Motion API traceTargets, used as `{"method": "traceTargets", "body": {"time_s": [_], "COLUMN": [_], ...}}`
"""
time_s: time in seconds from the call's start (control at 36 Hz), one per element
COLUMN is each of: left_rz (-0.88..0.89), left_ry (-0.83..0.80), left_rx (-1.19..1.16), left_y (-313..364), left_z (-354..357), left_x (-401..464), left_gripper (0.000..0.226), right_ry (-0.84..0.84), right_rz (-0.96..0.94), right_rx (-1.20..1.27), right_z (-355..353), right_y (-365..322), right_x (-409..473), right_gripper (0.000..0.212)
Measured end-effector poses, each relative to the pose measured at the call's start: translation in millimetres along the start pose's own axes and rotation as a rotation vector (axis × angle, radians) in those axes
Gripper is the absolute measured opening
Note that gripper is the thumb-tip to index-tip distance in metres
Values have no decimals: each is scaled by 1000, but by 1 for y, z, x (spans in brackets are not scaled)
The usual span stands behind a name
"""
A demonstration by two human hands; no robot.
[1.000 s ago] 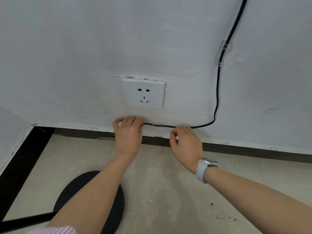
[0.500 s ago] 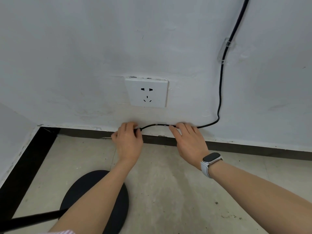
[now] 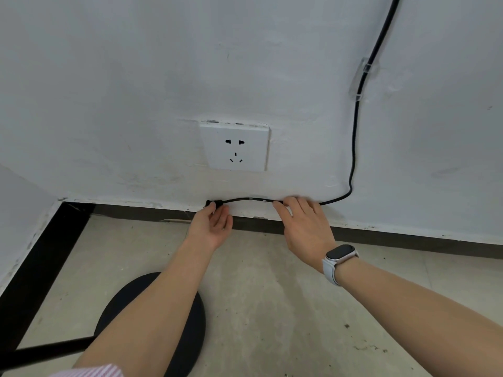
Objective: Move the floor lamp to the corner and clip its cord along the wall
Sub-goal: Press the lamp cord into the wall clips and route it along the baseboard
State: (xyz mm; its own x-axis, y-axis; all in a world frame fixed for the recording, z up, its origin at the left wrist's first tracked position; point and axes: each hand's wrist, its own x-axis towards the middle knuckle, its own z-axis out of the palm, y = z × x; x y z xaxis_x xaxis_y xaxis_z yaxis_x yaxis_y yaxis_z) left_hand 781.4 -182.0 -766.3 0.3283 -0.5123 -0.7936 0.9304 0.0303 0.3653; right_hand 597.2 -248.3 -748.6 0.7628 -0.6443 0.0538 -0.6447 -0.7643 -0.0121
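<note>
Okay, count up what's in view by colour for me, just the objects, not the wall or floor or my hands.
Black: 2, the cord and the lamp base
White: 2, the wall socket and the wristband
Clear: 2, the upper cable clip and a lower clip on the cord
Total: 6

— Where are the hands?
— Both arms reach forward and down. The left hand (image 3: 211, 225) is palm-turned-inward, fingers pinched.
— And the other?
— The right hand (image 3: 304, 227) lies palm-down, fingers extended, forefinger and thumb closed.
</note>
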Motion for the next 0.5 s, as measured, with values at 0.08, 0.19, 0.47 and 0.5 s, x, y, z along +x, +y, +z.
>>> {"method": "traceTargets", "body": {"time_s": [0.08,0.19,0.47,0.5], "left_rz": [75,157,211,225], "left_ry": [-8,-53,1,1], "left_rx": [77,260,507,537], "left_y": [0,0,-7,-7], "left_z": [-1,-3,4,3], "left_x": [2,1,-13,-14], "left_gripper": [9,6,20,18], "right_ry": [-25,-40,-79,-98], "right_rz": [14,39,5,-4], "right_rx": [-18,-45,22,30], "right_z": [0,-1,0,0], "right_y": [2,6,8,7], "right_x": [0,-2,-3,-3], "right_gripper": [50,44,48,51]}}
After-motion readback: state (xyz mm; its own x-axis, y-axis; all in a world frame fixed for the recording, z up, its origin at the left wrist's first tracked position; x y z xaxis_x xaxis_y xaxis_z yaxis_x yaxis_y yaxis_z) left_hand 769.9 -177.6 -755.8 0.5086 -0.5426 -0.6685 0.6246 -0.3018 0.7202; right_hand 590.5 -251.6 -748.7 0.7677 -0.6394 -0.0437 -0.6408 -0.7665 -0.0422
